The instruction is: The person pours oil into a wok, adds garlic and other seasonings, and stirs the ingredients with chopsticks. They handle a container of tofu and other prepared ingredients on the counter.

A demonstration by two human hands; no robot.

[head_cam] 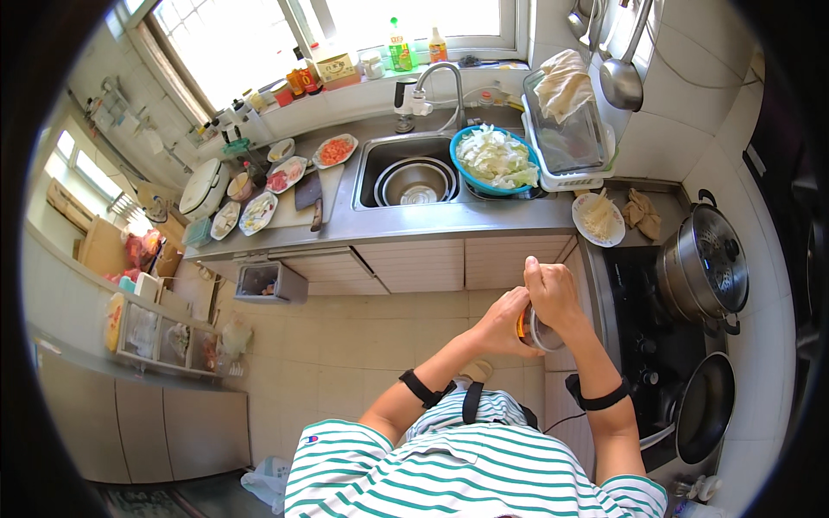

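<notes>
In front of my body, I hold a round container with a clear rim and an orange label. My left hand wraps around its side. My right hand is curled against its far edge, thumb raised; the fingers and whatever part they grip are mostly hidden. Beyond my hands, a white plate of thin pale strands lies on the counter corner. Right of them is the black cooktop, where a steel steamer pot with a glass lid and a dark frying pan stand.
A blue basin of torn cabbage sits by the sink, which holds nested steel bowls. Leftward are a cleaver on a cutting board and plates of cut food. A grey bin hangs from the cabinet front.
</notes>
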